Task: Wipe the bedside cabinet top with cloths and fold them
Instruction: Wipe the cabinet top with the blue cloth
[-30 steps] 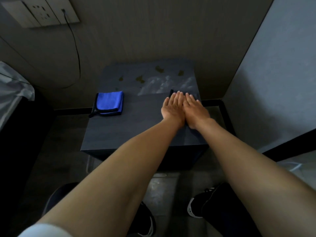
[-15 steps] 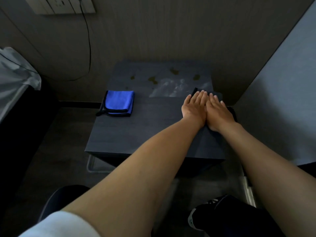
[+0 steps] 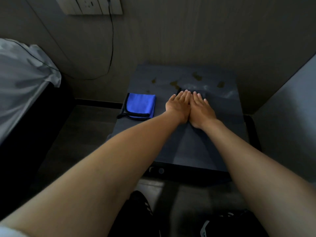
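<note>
Setting: dim bedroom corner; grey panelled wall is running behind the bedside cabinet (image 3: 196,151), with a wall socket panel (image 3: 92,6) above and a black cable (image 3: 112,48) hanging down from it.
Cabinet top: dark grey surface is showing brownish stains (image 3: 196,76) and a pale smeared patch (image 3: 215,90) along its far half.
Left hand (image 3: 178,106): lying flat, palm down, fingers straight and together; its grip is released, pressing rather than grasping.
Right hand (image 3: 201,110): lying flat beside the left, the two touching along their inner edges; grip likewise released.
Dark cloth (image 3: 178,91): lying under both palms near the middle of the top; only a dark edge is showing beyond the fingertips, just short of the stains.
Blue cloth (image 3: 141,105): folded, black-edged, resting at the left edge of the top, just beside the left hand but apart from it.
Bed (image 3: 22,79): pale sheet is draping at far left.
Foreground: black shoes (image 3: 142,207) are standing on the floor below the forearms.
</note>
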`<action>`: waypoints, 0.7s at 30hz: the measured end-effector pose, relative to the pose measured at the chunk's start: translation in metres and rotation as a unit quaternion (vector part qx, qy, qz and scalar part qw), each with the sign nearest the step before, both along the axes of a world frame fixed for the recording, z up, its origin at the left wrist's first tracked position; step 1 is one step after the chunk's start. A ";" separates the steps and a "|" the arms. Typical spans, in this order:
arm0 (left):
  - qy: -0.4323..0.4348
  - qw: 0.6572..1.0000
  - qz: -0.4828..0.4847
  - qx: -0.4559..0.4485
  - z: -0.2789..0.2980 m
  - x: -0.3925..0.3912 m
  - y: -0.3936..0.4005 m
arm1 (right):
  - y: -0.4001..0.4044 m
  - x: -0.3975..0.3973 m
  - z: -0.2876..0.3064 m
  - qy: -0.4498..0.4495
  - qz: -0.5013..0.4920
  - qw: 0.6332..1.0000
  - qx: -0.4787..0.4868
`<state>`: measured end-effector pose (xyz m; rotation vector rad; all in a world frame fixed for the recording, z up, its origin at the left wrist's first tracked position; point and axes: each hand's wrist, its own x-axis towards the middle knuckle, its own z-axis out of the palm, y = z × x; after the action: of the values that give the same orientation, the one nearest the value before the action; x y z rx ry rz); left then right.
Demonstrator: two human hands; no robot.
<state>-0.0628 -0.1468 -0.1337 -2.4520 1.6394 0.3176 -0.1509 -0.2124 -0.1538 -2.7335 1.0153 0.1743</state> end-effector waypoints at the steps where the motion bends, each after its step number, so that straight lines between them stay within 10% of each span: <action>1: 0.008 1.000 0.006 -0.017 0.005 0.007 0.005 | 0.003 0.008 0.001 -0.003 0.002 1.000 0.003; 11: -0.016 0.963 0.251 -0.099 -0.013 0.045 0.089 | 0.019 0.088 0.006 0.020 0.005 1.000 0.008; 21: -0.010 0.965 0.230 -0.128 -0.029 0.041 0.139 | 0.033 0.134 0.012 0.031 0.004 0.999 0.005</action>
<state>-0.0214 -0.0082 -0.1629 -3.0096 1.1421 0.1429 -0.0167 -0.1792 -0.1416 -2.7387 1.0180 0.2666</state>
